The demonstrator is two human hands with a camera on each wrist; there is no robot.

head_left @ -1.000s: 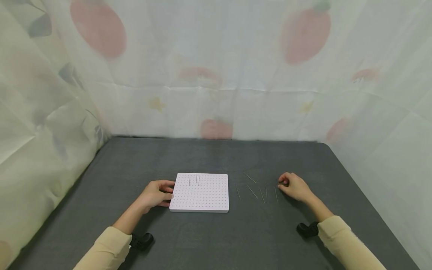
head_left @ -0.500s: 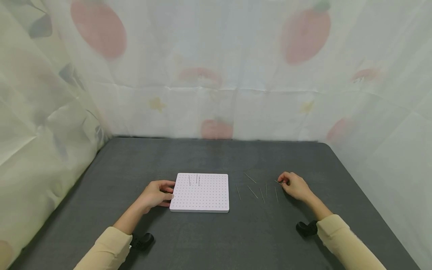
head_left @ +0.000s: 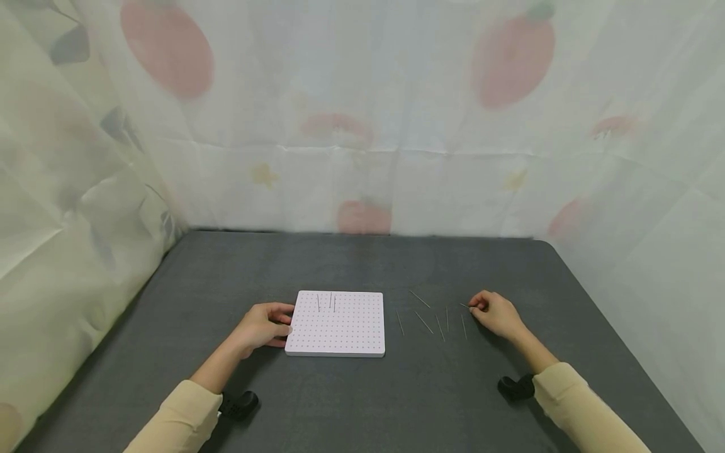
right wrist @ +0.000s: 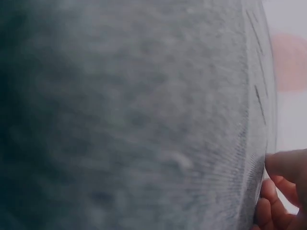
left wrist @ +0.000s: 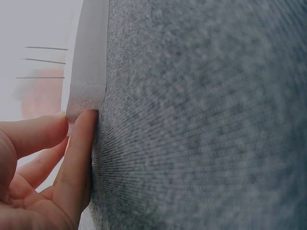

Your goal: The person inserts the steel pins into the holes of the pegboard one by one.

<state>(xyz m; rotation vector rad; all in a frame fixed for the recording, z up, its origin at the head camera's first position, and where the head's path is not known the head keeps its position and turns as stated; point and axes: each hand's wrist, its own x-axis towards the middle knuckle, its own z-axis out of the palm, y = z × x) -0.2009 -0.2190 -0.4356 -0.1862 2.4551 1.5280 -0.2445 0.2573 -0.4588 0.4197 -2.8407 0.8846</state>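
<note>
Pinching one thin pin (head_left: 464, 306), whose end sticks out leftward, the right hand (head_left: 494, 314) stays just beside six loose pins (head_left: 424, 322), while the left hand (head_left: 262, 327) grips the white board (head_left: 340, 327) by its left edge, the dark table (head_left: 362, 264) spreading wide beyond

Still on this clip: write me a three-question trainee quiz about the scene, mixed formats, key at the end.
1. True or false: the left grip holds the white board by its edge.
2. How many pins stand in the board? A) one B) three C) five
3. Fill in: in the head view, the loose pins lie on the dark table between the board and the ____.

Key: 1 true; 2 B; 3 right grip, which pinches another pin.
</note>
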